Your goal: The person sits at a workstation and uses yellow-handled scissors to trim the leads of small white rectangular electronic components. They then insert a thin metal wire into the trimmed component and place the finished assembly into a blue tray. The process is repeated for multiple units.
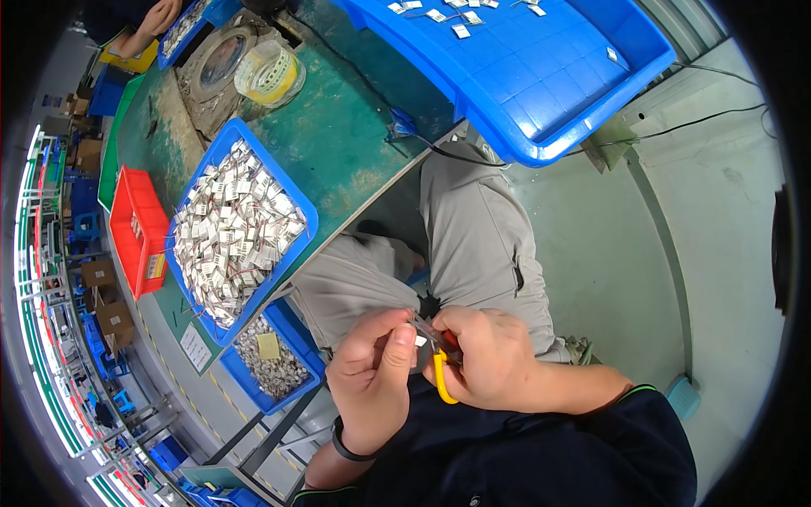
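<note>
My left hand (372, 372) is closed, with thumb and fingers pinching a small white wired pack (420, 340), mostly hidden by the fingertips. Close beside it, my right hand (494, 359) is wrapped round scissors with yellow and red handles (441, 380). The scissors' blades point up toward the left fingertips; I cannot tell whether they touch the wires. Both hands are above my lap. To the left, a blue tray (310, 215) on the green table is heaped with similar white packs with thin wires.
A large blue bin (541, 93) at top right holds several loose packs. The green table (355, 169) also carries a red bin (142, 221) and a clear round tub (270, 76). Below its edge sits another filled blue tray (314, 359). Another person's hand (159, 17) shows at far left.
</note>
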